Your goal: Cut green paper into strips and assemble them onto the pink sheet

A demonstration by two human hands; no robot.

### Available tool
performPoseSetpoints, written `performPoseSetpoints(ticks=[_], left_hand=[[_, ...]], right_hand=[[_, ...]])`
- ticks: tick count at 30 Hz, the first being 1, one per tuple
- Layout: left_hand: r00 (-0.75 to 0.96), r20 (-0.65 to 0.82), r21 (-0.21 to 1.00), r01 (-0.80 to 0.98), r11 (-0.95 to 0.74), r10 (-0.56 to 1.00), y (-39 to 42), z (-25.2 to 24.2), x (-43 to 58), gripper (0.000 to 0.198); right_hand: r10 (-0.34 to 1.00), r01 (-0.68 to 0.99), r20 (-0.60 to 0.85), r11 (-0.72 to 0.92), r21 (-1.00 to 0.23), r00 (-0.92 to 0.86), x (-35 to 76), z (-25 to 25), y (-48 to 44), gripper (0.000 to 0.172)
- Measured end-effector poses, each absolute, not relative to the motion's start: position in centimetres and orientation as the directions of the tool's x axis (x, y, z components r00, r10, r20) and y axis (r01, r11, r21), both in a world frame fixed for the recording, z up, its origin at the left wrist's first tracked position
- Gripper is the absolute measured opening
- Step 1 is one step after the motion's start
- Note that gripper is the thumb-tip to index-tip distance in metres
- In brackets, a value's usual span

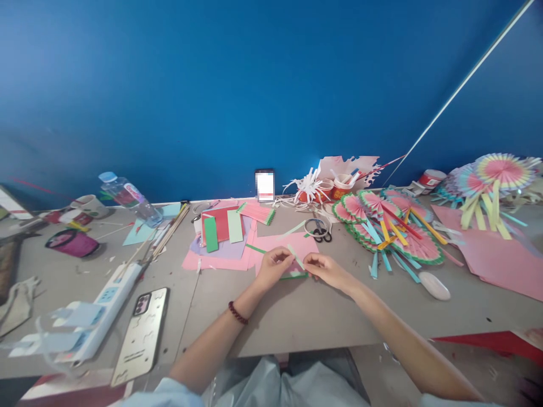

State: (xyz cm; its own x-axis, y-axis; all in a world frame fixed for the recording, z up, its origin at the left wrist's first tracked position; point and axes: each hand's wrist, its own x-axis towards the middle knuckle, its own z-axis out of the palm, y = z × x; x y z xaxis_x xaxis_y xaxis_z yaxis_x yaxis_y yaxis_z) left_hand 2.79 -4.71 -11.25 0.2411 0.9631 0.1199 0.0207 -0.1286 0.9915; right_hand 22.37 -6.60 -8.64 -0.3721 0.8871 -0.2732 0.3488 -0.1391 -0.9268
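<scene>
Between my two hands is a narrow pale green paper strip (296,257), slanting above pink paper. My left hand (275,264) pinches it near its upper part, and the fingers of my right hand (324,268) close on its lower end. Beneath them lies a pink paper sheet (303,244), with a darker green strip (294,276) along its near edge, partly hidden by my hands. Left of my hands, a dark green paper piece (211,234) and a light green paper piece (235,226) rest on a red packet. Just beyond is a pleated pink paper piece (257,213) with green edges.
Black-handled scissors (323,233) and a tape roll (314,226) lie beyond my right hand. Folded paper fans (407,243) crowd the right. A phone (142,333), power strip (108,308) and plastic bottle (131,198) are on the left. Another phone (265,185) leans on the blue wall.
</scene>
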Motion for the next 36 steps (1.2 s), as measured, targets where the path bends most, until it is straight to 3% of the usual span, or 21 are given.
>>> performPoseSetpoints(ticks=[4,8,12,15,19,23,29,36], left_hand=[[0.236,0.062,0.997,-0.054,-0.051,0.970,-4.8,-11.1,2.9,0.035],[0.232,0.075,0.994,-0.090,-0.055,0.970,-4.8,-10.7,2.9,0.036],[0.215,0.118,0.992,-0.077,-0.103,0.970,-4.6,-10.8,2.7,0.034],[0.209,0.143,0.990,-0.029,-0.140,0.967,-4.4,-11.1,2.5,0.033],[0.198,0.195,0.979,0.025,-0.204,0.961,-4.2,-11.6,2.4,0.030],[0.149,0.366,0.915,0.124,-0.384,0.919,-4.4,-11.3,2.2,0.023],[0.147,0.664,0.682,0.282,-0.674,0.733,-5.6,-10.3,2.1,0.012],[0.207,0.813,0.462,0.337,-0.820,0.544,-5.4,-10.4,2.2,0.014]], right_hand=[[0.956,0.486,-0.061,0.090,-0.869,-0.285,23.9,-8.5,-4.8,0.029],[0.969,0.723,0.178,0.245,-0.646,-0.170,26.3,-8.7,-1.7,0.020],[0.967,0.860,0.151,0.250,-0.444,-0.203,27.1,-9.4,0.2,0.022],[0.970,0.887,0.091,0.243,-0.393,-0.225,26.8,-9.6,0.5,0.024],[0.961,0.847,0.228,0.249,-0.469,-0.157,26.5,-8.9,0.5,0.020],[0.938,0.727,0.341,0.276,-0.629,-0.062,25.9,-7.6,-0.2,0.013],[0.985,0.356,0.165,0.169,-0.919,-0.042,22.6,-7.3,-2.9,0.027],[0.982,0.154,0.173,0.184,-0.971,-0.081,19.5,-9.1,-4.6,0.028]])
